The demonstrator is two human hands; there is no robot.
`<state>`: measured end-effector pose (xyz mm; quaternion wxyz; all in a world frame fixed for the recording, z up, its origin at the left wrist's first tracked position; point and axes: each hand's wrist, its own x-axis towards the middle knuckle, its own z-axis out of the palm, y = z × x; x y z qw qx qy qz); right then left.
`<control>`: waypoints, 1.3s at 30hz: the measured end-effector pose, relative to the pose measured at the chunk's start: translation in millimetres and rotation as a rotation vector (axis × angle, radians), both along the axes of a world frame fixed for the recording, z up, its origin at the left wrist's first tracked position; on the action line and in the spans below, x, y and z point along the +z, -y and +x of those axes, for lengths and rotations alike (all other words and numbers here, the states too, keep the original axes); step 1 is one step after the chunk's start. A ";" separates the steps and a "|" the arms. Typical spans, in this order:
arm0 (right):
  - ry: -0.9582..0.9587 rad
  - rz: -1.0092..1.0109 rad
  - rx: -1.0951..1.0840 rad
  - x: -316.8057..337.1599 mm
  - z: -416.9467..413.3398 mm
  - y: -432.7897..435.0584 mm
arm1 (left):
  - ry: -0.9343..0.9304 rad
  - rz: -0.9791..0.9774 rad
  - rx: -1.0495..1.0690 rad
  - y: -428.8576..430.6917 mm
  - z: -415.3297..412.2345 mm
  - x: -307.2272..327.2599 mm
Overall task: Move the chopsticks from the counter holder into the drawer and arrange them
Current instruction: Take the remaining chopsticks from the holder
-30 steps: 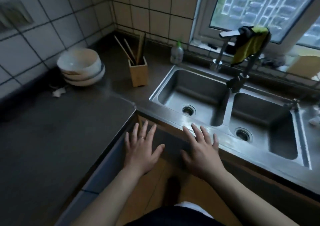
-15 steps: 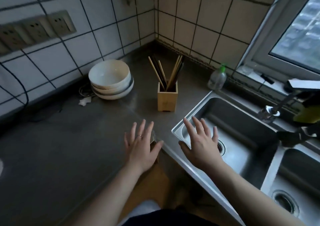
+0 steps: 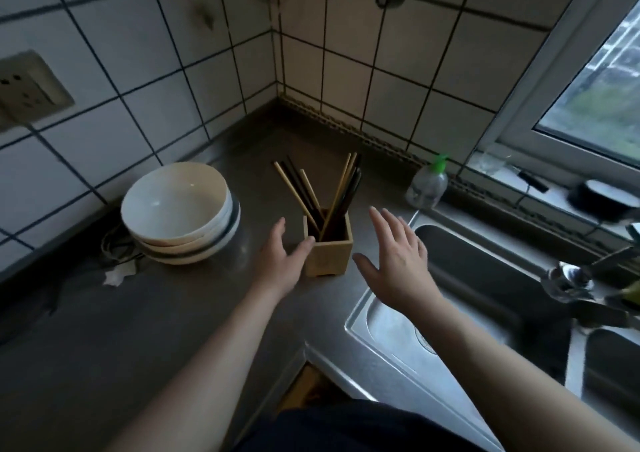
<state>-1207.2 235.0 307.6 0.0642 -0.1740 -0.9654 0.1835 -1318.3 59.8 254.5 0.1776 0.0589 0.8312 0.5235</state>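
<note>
A square wooden holder stands on the grey counter near the wall corner. Several chopsticks, some pale and some dark, lean out of it in two bunches. My left hand is open just left of the holder, its thumb tip at the holder's near left top edge. My right hand hovers open to the holder's right, fingers spread, holding nothing. No drawer is in view.
A stack of white bowls sits left of the holder. A clear soap bottle with a green cap stands at the back right. The steel sink and tap fill the right side. A wall socket is at far left.
Both hands have travelled forward from the counter's front edge to either side of the holder. The view has tilted up and left toward the wall corner.
</note>
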 end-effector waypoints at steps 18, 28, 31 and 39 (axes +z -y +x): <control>-0.201 -1.065 -0.401 4.6 -127.5 1.2 | 0.308 0.364 -0.014 -55.9 -90.0 -3.4; -0.348 -1.002 -0.479 1.7 -133.5 9.5 | 0.202 0.417 -0.028 -56.9 -80.7 -1.7; -0.347 -1.038 -0.490 -0.3 -128.4 9.6 | 0.179 0.500 -0.022 -59.2 -77.3 1.0; -0.452 -1.203 -0.520 11.4 -120.5 16.0 | 0.068 0.521 -0.024 -60.2 -72.9 17.9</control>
